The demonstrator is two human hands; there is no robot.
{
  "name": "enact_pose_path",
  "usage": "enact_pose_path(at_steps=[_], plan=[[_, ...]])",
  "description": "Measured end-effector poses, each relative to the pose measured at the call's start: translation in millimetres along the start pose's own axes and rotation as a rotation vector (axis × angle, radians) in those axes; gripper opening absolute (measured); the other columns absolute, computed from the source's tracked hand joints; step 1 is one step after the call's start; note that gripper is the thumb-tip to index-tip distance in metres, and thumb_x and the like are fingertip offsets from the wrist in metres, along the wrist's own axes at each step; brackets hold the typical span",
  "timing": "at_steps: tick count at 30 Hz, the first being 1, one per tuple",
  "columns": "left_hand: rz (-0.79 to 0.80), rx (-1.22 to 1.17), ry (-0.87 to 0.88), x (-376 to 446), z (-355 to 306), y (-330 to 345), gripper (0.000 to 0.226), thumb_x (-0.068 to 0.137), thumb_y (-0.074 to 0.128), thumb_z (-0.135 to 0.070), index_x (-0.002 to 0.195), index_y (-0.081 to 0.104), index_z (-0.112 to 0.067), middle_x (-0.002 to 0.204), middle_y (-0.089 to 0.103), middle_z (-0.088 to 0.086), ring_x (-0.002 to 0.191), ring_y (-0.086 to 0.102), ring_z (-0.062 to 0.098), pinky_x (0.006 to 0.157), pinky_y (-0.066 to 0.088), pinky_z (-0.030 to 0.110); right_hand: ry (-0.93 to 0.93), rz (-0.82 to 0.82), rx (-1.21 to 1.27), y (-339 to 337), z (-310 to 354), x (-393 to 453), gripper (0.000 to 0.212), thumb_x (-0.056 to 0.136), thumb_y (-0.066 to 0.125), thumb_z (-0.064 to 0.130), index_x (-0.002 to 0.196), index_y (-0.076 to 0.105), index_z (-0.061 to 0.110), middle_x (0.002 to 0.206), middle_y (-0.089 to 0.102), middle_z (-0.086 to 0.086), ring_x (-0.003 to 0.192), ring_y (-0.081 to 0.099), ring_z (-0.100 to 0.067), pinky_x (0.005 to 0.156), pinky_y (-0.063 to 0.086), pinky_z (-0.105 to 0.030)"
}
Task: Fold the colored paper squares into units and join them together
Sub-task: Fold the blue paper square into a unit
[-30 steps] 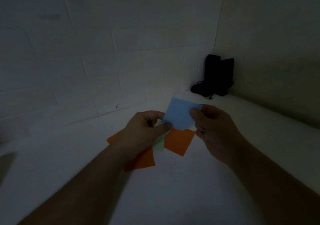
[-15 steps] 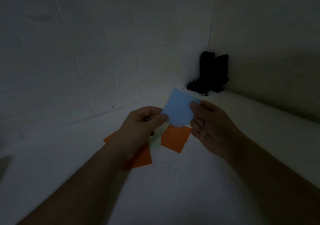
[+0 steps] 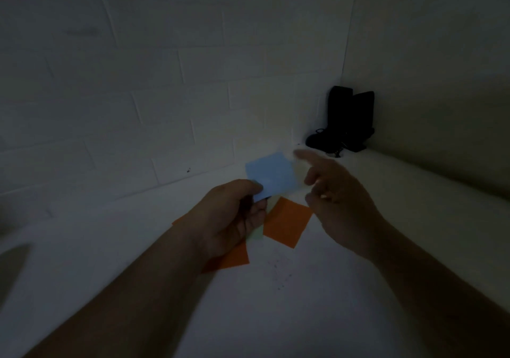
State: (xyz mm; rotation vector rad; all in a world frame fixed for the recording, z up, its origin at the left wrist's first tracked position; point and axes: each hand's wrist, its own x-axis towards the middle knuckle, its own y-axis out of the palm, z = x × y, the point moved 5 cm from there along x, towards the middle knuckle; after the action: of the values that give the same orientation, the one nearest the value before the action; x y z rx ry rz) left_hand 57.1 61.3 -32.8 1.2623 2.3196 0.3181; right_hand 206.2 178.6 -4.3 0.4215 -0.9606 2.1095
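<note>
Blue paper square [image 3: 271,178], just one, pinched at its lower corner by the left hand [image 3: 234,217] above the white table [image 3: 276,316]. Right hand [image 3: 339,203] is blurry, fingers spread loose, holding nothing. Two orange squares [image 3: 287,224] and one pale green [image 3: 256,235] lie underneath. No readable writing anywhere, too dark.

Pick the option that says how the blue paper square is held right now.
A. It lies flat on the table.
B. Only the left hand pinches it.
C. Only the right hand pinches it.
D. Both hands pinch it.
B: the left hand pinches the lower left corner of the blue paper square, which is held up above the table, while the right hand is blurred beside it with fingers spread, its grip off the paper.
</note>
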Motion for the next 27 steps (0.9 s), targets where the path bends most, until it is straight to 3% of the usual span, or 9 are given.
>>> enact_pose_path(at_steps=[2, 7, 10, 15, 18, 20, 23, 26, 27], plan=[[0.026, -0.016, -0.018, 0.1, 1.9, 1.1, 0.021, 0.098, 0.061, -0.012, 0.116, 0.064, -0.002, 0.077, 0.068, 0.009, 0.066, 0.064, 0.014, 0.061, 0.06, 0.025, -0.134, 0.077, -0.263, 11.2, 2.3, -3.3, 0.083, 0.084, 0.06, -0.012, 0.137, 0.047, 0.05, 0.102, 0.05, 0.01, 0.077, 0.054, -0.008, 0.06, 0.045, -0.013], [0.131, 0.087, -0.029, -4.8, 6.4, 10.0, 0.014, 0.099, 0.056, -0.008, 0.108, 0.066, -0.004, 0.072, 0.065, 0.009, 0.072, 0.048, 0.016, 0.068, 0.061, 0.027, -0.132, 0.012, -0.187, 15.4, 2.6, -4.4, 0.049, 0.087, 0.074, 0.007, 0.123, 0.063, 0.039, 0.103, 0.059, 0.013, 0.08, 0.06, -0.004, 0.066, 0.047, -0.008], [0.113, 0.154, 0.023, -5.2, 6.1, 12.2, 0.014, 0.097, 0.061, -0.006, 0.108, 0.069, -0.007, 0.072, 0.069, 0.006, 0.065, 0.057, 0.015, 0.067, 0.061, 0.03, 0.012, -0.017, -0.037, 11.3, -1.6, -3.7, 0.052, 0.087, 0.076, 0.009, 0.11, 0.06, 0.052, 0.113, 0.066, 0.012, 0.089, 0.067, -0.005, 0.073, 0.058, -0.021], [0.111, 0.222, 0.105, -2.5, 2.9, 9.2, 0.021, 0.096, 0.066, -0.006, 0.081, 0.072, -0.018, 0.066, 0.05, 0.002, 0.056, 0.048, 0.016, 0.059, 0.05, 0.031, 0.129, -0.075, 0.429, 5.8, 10.2, -3.7, 0.056, 0.084, 0.07, -0.01, 0.112, 0.065, 0.038, 0.116, 0.068, 0.01, 0.092, 0.071, -0.01, 0.074, 0.06, -0.031], [0.128, 0.202, 0.106, -2.8, 3.6, 10.2, 0.036, 0.098, 0.063, -0.006, 0.068, 0.073, -0.023, 0.066, 0.051, 0.003, 0.057, 0.053, 0.017, 0.065, 0.054, 0.034, 0.105, -0.108, 0.379, 1.2, 11.8, -2.6, 0.061, 0.084, 0.078, 0.013, 0.123, 0.052, 0.052, 0.112, 0.067, 0.005, 0.094, 0.072, -0.018, 0.075, 0.063, -0.037], [0.137, 0.16, 0.086, -5.4, 3.8, 13.6, 0.027, 0.1, 0.056, -0.006, 0.078, 0.068, -0.017, 0.066, 0.051, 0.003, 0.055, 0.054, 0.016, 0.064, 0.057, 0.033, 0.22, -0.093, 0.551, 2.0, 6.0, -1.4, 0.044, 0.089, 0.072, 0.031, 0.127, 0.054, 0.044, 0.105, 0.071, 0.0, 0.095, 0.071, -0.02, 0.077, 0.061, -0.038], [0.192, 0.034, 0.01, -7.9, 6.0, 16.1, 0.019, 0.099, 0.044, -0.005, 0.086, 0.056, -0.01, 0.065, 0.053, 0.004, 0.048, 0.053, 0.016, 0.055, 0.054, 0.031, 0.53, -0.017, 0.828, 12.9, -4.0, -4.3, 0.032, 0.098, 0.049, 0.051, 0.109, 0.07, 0.029, 0.093, 0.07, -0.006, 0.083, 0.068, -0.022, 0.075, 0.057, -0.039], [0.275, 0.049, -0.037, -13.0, 6.9, 18.1, 0.019, 0.093, 0.044, -0.003, 0.085, 0.058, -0.014, 0.067, 0.056, 0.005, 0.049, 0.052, 0.015, 0.049, 0.051, 0.025, 0.574, 0.217, 0.638, 32.8, -4.7, -11.4, 0.016, 0.097, 0.059, 0.037, 0.108, 0.068, 0.03, 0.099, 0.07, -0.01, 0.086, 0.068, -0.028, 0.079, 0.059, -0.049], [0.309, 0.097, -0.033, -15.0, 7.6, 20.7, 0.019, 0.091, 0.05, -0.004, 0.08, 0.062, -0.014, 0.07, 0.058, 0.006, 0.051, 0.051, 0.015, 0.05, 0.051, 0.024, 0.577, 0.29, 0.645, 40.0, -2.7, -15.7, 0.024, 0.093, 0.063, 0.039, 0.115, 0.065, 0.03, 0.102, 0.072, -0.01, 0.088, 0.07, -0.029, 0.079, 0.06, -0.048]])
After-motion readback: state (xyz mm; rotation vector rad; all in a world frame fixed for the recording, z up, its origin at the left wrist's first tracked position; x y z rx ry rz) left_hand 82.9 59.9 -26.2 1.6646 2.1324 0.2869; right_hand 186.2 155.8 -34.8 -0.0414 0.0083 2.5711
